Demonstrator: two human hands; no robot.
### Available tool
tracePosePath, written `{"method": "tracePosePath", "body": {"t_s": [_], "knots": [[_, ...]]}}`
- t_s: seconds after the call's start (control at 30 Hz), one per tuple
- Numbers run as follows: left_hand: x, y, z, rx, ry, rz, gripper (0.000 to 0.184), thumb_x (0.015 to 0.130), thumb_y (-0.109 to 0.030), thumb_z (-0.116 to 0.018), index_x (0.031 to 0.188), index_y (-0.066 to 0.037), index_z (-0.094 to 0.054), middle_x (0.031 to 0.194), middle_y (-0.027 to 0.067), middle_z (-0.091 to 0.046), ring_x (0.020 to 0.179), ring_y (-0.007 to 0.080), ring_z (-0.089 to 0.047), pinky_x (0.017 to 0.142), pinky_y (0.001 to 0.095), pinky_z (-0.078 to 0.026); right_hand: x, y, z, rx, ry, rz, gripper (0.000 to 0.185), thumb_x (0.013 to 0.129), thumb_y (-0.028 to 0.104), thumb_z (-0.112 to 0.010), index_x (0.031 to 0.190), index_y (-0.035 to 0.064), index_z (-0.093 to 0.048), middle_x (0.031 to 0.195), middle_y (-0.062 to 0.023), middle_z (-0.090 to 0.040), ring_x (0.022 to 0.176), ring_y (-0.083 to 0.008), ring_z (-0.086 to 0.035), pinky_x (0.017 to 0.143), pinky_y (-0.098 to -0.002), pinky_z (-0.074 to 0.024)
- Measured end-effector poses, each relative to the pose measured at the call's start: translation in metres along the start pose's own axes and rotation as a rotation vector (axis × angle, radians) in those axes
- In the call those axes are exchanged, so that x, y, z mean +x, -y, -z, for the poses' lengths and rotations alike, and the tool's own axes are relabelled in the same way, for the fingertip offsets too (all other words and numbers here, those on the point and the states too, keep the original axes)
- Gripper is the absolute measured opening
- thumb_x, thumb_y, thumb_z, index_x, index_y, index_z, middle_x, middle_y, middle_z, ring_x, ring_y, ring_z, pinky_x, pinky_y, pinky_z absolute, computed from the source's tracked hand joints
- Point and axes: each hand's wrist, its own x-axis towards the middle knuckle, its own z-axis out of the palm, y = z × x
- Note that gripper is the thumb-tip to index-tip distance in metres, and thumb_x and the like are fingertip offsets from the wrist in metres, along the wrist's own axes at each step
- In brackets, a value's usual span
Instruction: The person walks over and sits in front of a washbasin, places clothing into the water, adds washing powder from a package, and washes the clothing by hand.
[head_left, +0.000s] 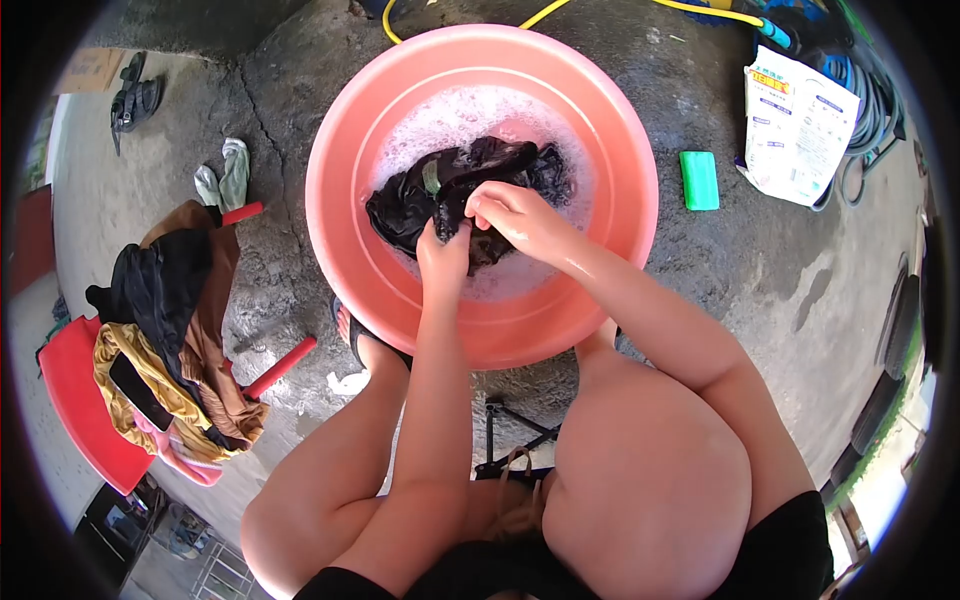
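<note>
Two hands, left (443,252) and right (513,220), grip the black cloth (410,205) with bent fingers. Beneath the fingers, foamy water (425,120) lies in the pink tub (345,130), around the cloth.

The left forearm (430,370) runs up toward 12 o'clock, its wrist nearly straight. The left hand (445,252) is closed, the thumb on its 1 o'clock side and the other fingers largely hidden. The right forearm (635,290) slants in from 4 o'clock toward 10 o'clock, the elbow well bent. The right hand (515,222) lies just beside the left, at its 1 o'clock, with its back turned up, its fingers curled toward 9 o'clock and its skin wet. Both arms reach between the bent knees: the left knee (285,520) at 8 o'clock, the right knee (665,450) at 4 o'clock.
</note>
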Motion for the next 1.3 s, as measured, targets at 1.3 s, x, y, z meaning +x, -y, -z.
{"method": "tracePosePath", "body": {"t_s": [1.3], "knots": [[0.039, 0.041, 0.061, -0.906, -0.235, 0.435, 0.026, 0.075, -0.007, -0.053, 0.097, 0.005, -0.056, 0.100, 0.0144, -0.063, 0.091, 0.0302, -0.062, 0.082, 0.0414, -0.052, 0.001, -0.077, 0.026, -1.341, 0.078, 0.011, 0.079, 0.067, 0.031, -0.077, 0.131, 0.0054, -0.039, 0.119, -0.0146, -0.053, 0.117, -0.0288, -0.047, 0.097, -0.0527, -0.0317]]}}
